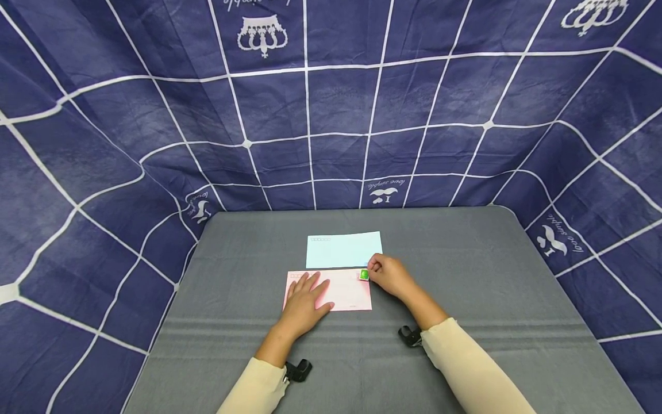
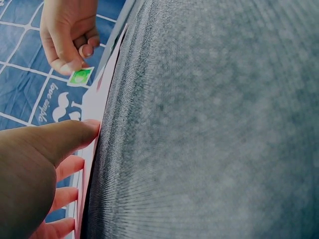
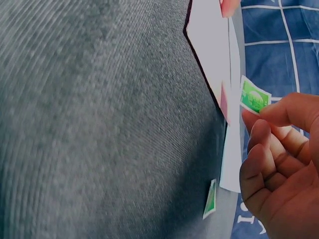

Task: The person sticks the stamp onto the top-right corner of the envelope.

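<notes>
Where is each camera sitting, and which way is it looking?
Head: on the person's head, looking forward and down at the pink envelope and pale blue envelope; the left hand, right hand and sleeves show.
Left wrist: on that wrist, looking past the left hand's thumb and fingers along the pink envelope; the right hand shows beyond.
Right wrist: on that wrist, looking at the right hand pinching a green stamp; a fingertip of the left hand peeks in.
Shared: both wrist views show that stamp and the pink envelope.

The table offers room between the forearms; left hand partly blocks pink envelope.
</notes>
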Available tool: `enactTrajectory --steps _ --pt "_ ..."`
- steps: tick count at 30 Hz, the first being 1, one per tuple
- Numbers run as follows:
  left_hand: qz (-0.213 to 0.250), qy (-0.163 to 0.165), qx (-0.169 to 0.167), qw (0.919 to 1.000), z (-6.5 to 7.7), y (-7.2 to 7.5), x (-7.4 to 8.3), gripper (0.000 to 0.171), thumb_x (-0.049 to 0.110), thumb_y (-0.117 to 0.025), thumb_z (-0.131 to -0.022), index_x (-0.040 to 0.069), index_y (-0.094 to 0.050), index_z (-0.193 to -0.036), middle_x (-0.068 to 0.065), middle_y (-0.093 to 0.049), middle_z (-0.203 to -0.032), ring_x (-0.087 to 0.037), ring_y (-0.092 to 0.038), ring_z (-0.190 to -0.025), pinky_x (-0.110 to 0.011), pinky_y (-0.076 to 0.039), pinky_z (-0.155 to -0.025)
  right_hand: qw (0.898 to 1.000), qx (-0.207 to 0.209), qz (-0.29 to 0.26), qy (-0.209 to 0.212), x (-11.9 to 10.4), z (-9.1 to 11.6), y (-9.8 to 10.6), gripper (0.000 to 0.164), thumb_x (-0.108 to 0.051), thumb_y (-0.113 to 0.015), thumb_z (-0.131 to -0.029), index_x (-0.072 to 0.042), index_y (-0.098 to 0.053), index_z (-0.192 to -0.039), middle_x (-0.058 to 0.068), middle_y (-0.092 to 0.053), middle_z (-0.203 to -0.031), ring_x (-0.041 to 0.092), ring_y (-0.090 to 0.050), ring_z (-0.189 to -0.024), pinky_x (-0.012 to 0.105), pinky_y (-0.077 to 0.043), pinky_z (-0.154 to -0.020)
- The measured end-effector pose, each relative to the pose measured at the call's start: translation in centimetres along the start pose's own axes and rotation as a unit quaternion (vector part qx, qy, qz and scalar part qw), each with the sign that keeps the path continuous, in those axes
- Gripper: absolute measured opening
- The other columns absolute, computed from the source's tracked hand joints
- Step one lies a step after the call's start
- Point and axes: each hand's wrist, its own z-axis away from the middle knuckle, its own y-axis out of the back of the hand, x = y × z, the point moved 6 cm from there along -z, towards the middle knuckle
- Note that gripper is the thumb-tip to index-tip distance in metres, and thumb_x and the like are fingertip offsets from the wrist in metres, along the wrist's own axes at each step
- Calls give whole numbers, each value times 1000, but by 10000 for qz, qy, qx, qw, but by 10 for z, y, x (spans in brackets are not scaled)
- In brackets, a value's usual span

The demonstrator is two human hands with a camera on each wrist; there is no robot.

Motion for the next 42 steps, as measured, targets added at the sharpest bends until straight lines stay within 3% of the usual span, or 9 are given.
enactTrajectory --steps 16,28,42 --pt "21 42 -77 10000 -2 -4 -4 61 43 -71 -91 17 -58 -144 -13 -44 -158 -42 -31 -151 -68 -22 -119 9994 -112 -316 30 0 -8 -16 4 -7 -69 -90 -8 -65 -88 -1 -66 -74 6 -57 -62 23 -46 -62" --pt "-33 37 -105 9999 -3 -4 -3 62 44 -70 -91 17 -57 -145 -13 -43 -159 -41 -30 -151 -67 -22 -119 9991 -228 -321 -149 3 -15 -25 6 -11 -68 -89 -5 -67 -90 -2 -61 -74 8 -50 -64 23 -41 -63" --pt "-1 22 11 10000 -1 -4 -3 60 43 -70 -91 17 -58 -144 -14 -44 -158 -42 -31 -151 -68 -22 -118 9988 -260 -270 -303 4 -20 -29 7 -9 -67 -88 -12 -65 -83 -3 -60 -72 10 -52 -66 23 -40 -63"
